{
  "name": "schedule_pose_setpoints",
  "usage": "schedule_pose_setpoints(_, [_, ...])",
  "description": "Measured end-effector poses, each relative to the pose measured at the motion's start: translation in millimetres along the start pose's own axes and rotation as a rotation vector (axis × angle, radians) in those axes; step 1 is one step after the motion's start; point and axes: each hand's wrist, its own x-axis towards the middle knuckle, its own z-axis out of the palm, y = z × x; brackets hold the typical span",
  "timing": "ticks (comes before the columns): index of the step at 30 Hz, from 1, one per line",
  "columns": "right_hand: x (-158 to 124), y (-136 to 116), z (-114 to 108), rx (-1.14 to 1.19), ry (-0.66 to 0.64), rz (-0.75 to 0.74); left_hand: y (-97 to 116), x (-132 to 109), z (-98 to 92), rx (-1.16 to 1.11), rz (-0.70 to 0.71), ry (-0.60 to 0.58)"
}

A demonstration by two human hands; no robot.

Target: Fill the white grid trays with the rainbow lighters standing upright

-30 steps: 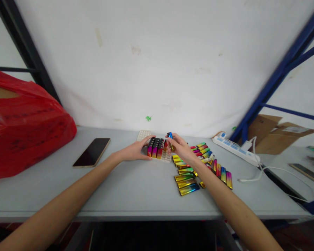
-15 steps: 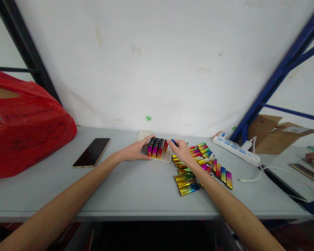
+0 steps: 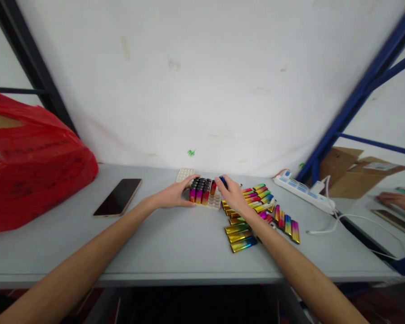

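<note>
A block of upright lighters (image 3: 199, 194), black-topped with shiny purple-to-orange bodies, stands in a white tray (image 3: 214, 204) with rows of round holes. My left hand (image 3: 173, 195) grips this block from the left, thumb in front and fingers behind. At the tray's right side my right hand (image 3: 233, 194) pinches a dark blue lighter (image 3: 223, 182), partly hidden by the fingers. Just left of those fingertips a red lighter (image 3: 213, 186) stands in the tray. Right of the tray and partly under my right forearm lies a pile of metallic lighters (image 3: 239, 236) in gold, blue, red and green.
A second white holed tray (image 3: 185, 173) lies behind, near the wall. The phone (image 3: 119, 198) and the red plastic bag (image 3: 37, 162) are on the left. A power strip (image 3: 303, 193) with white cables is on the right, and another person's hand (image 3: 398, 200) shows beyond the blue frame.
My right hand has shifted very slightly left and up at the tray's right side. My left hand stays on the block. The other person's hand has come further into view.
</note>
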Motion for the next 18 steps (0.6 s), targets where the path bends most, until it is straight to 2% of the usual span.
schedule_pose_setpoints(3, [0,1,-2,-0.028,-0.026,-0.055,-1,0,0.0,0.006,0.004,0.006])
schedule_pose_setpoints(8, [3,2,-5,-0.176,0.001,-0.210,0,0,-0.1,-0.008,0.015,0.009])
schedule_pose_setpoints(14, [5,6,-9,-0.234,-0.080,-0.135,1,0,-0.7,0.015,-0.004,0.009])
schedule_pose_setpoints(18, [7,12,-6,-0.303,-0.136,-0.185,-1,0,-0.6,0.020,0.003,0.007])
